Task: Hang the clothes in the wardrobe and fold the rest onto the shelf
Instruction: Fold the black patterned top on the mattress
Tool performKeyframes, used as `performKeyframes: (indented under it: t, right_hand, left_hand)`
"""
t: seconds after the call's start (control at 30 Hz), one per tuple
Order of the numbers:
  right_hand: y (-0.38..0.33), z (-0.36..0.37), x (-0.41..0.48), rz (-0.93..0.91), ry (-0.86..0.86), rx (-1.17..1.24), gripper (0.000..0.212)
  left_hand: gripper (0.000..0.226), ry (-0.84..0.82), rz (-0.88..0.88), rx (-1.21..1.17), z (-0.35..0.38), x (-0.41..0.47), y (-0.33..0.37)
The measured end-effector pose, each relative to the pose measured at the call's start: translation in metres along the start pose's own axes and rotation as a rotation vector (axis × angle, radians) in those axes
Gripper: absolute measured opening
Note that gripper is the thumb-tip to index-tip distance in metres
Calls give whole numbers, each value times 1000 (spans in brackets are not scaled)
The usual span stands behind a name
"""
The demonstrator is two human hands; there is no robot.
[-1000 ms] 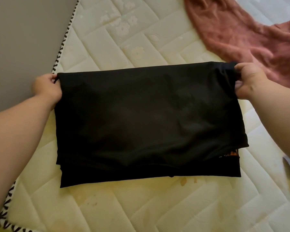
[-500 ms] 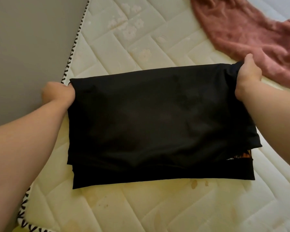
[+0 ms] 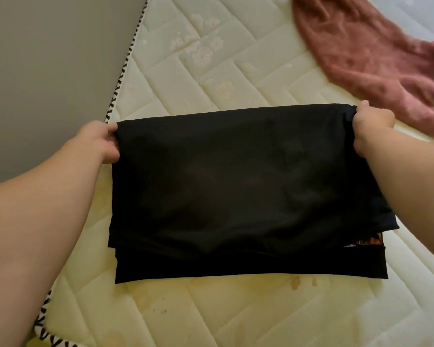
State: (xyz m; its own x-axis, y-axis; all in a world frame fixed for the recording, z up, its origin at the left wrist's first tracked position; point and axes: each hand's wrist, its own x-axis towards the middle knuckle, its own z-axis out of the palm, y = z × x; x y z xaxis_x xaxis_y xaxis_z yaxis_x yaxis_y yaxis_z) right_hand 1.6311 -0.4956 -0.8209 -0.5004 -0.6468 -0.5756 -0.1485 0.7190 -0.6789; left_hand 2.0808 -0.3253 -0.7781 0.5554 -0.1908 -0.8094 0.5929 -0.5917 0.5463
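The left hand and right hand pinch with their fingers the top corners of the soft, light black folded cloth garment above the cream quilted mattress, and it seems floppy.

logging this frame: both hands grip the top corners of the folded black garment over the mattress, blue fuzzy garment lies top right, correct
Wrong colour: the head view shows the fuzzy garment is pink, not blue. The left hand and right hand grip the black garment by its top corners over the mattress.
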Motion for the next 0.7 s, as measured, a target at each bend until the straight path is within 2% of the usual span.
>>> performKeyframes:
  t: [0.13,0.33,0.4,0.47,0.6,0.67,0.7]
  right_hand:
    - [1,0,3,-24,26,-51,51]
    - [-1,-3,2,-55,-14,-101,48]
    - [-3,-2,3,-86,-35,-114,46]
    - [-4,-1,4,-80,-32,-114,50]
    - [-3,1,10,-46,-11,-32,55]
    - [-5,2,8,26,-20,43,48]
    - [-6,3,9,59,-4,160,43]
  left_hand:
    - [9,0,0,44,-2,-10,-1]
    - [8,49,17,140,-5,-15,8]
    - [5,70,50,95,-8,-12,6]
    - [12,91,66,6,-12,-7,3]
    - [17,147,62,90,-9,-1,-6]
    - [22,207,69,137,-5,0,-8]
    - [24,237,65,154,-4,1,-10]
